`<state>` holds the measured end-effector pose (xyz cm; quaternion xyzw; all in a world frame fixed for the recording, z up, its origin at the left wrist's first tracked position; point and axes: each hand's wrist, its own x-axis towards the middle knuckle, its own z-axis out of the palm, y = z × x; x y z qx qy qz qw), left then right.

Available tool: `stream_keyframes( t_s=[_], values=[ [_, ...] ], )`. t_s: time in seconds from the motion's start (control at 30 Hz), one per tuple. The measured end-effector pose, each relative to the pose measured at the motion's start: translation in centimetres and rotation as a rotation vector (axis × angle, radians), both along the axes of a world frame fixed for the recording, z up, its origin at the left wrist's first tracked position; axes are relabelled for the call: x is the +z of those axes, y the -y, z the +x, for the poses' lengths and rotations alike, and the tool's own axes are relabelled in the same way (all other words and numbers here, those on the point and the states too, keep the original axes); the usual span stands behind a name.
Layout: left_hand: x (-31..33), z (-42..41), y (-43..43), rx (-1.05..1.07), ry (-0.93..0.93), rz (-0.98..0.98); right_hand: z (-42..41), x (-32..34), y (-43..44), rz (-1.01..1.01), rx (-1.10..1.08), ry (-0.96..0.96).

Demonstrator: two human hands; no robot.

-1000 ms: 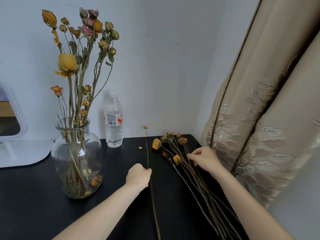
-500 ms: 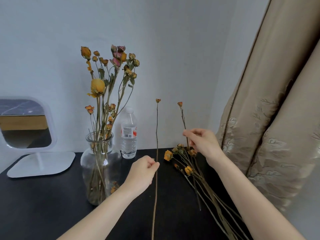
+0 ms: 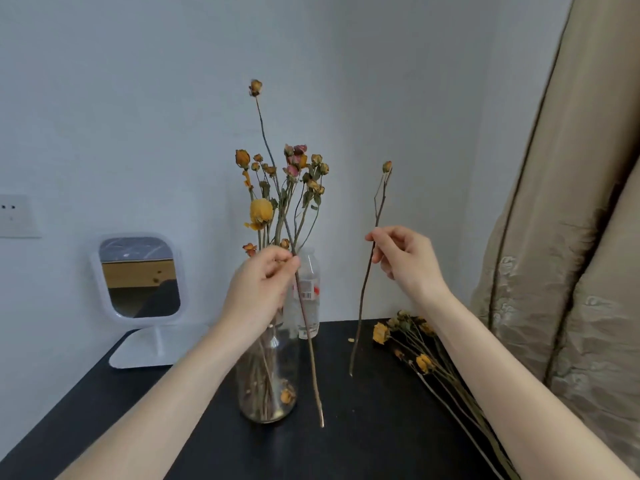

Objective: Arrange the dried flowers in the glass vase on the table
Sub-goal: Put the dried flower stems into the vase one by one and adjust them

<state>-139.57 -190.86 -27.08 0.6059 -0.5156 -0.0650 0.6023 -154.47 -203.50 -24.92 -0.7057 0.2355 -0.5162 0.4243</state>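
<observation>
A glass vase point(image 3: 268, 393) stands on the black table point(image 3: 363, 427), holding several dried yellow and pink flowers point(image 3: 287, 181). My left hand point(image 3: 261, 282) pinches a long dried stem point(image 3: 308, 358) upright in front of the vase mouth; its small bud point(image 3: 255, 87) rises above the bouquet and its lower end hangs just right of the vase. To the right, my right hand point(image 3: 403, 258) pinches a second, shorter stem point(image 3: 362, 317) topped by a small bud point(image 3: 387, 166), held in the air above the table. A pile of loose dried flowers point(image 3: 415, 344) lies at the right.
A clear water bottle point(image 3: 308, 296) stands behind the vase. A white standing mirror point(image 3: 140, 278) sits at the back left, by the wall. A beige curtain point(image 3: 571, 271) hangs along the table's right edge. A small petal scrap point(image 3: 351, 339) lies on the table.
Both hands have lifted their stems higher off the table. My left hand has moved left, up to the vase mouth. The view has tilted upward.
</observation>
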Motion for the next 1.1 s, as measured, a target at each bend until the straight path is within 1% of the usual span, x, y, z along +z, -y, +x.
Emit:
stream_keyframes(
  t_s=[0.13, 0.27, 0.37, 0.47, 0.6, 0.83, 1.1],
  values=[
    [4.8, 1.9, -1.2, 0.056, -0.042, -0.15, 1.4, 2.0, -1.0, -0.033, 0.038, 0.072],
    [9.2, 3.5, -2.0, 0.145, -0.001, -0.309, 2.5, 3.4, -1.4, -0.071, 0.043, 0.142],
    [11.0, 4.2, -2.1, 0.198, 0.052, -0.364, 2.9, 3.6, -1.5, -0.085, 0.05, 0.145],
    [11.6, 4.9, -2.0, 0.225, 0.067, -0.388, 3.1, 3.1, -1.4, -0.095, 0.048, 0.122],
    [10.3, 5.8, -1.0, 0.254, 0.116, -0.329, 3.4, 2.7, -1.2, -0.092, 0.05, 0.103],
    [6.6, 7.0, 1.0, 0.267, 0.117, -0.211, 4.0, 2.2, -0.9, -0.091, 0.062, 0.072],
    [2.9, 7.3, 1.6, 0.279, 0.222, 0.01, 4.8, 1.3, -0.5, -0.075, 0.068, 0.055]
  ],
)
